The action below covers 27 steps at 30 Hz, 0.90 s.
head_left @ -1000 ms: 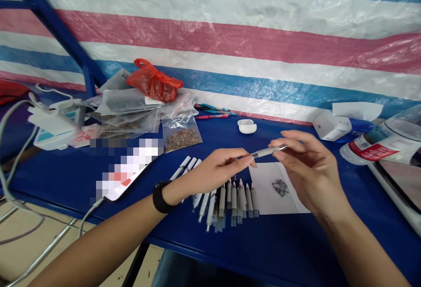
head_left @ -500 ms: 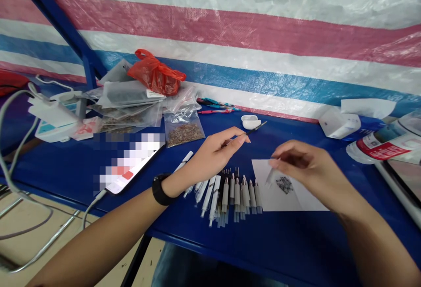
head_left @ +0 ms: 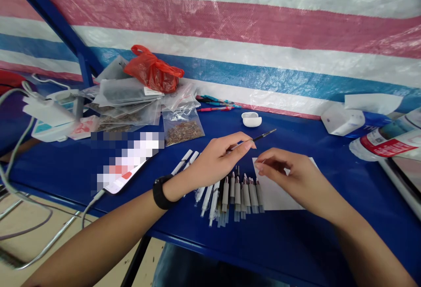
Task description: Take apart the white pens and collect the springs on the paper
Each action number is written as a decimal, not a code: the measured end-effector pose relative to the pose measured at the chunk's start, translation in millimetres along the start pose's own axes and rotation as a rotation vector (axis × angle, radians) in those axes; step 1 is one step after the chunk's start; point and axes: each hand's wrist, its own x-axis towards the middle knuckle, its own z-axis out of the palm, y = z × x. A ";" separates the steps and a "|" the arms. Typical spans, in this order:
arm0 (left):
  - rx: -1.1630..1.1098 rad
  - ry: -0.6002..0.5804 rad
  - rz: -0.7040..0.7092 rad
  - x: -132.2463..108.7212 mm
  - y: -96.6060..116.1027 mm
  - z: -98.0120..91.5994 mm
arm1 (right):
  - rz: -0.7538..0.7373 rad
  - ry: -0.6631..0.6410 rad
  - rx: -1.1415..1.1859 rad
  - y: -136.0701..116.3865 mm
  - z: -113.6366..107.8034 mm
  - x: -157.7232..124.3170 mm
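My left hand [head_left: 223, 153], with a black watch on its wrist, pinches a thin dark pen refill [head_left: 265, 134] whose tip points up to the right. Close by on the right, my right hand [head_left: 289, 170] has thumb and fingertips closed; anything held between them is too small to make out. It hovers over a white sheet of paper [head_left: 279, 197]. Below both hands lie several pen barrels [head_left: 245, 192] with grey grips and clear ends, side by side. White pen parts [head_left: 207, 201] lie to their left, partly covered by my left forearm.
A phone [head_left: 131, 166] with a cable lies on the left of the blue table [head_left: 256, 243]. Plastic bags, a red bag [head_left: 153, 72] and a bag of brown bits [head_left: 184, 131] are behind it. A white case [head_left: 251, 119], several pens [head_left: 217, 104] and a bottle [head_left: 384, 140] stand farther back.
My right hand has moved left towards my left hand, and the clear piece in its fingers no longer shows. The small dark pieces on the paper are now hidden. The refill has shifted slightly right.
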 end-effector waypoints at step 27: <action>0.073 0.048 0.009 -0.8 3.4 6.8 | 0.160 0.108 0.018 3.4 -10.0 1.3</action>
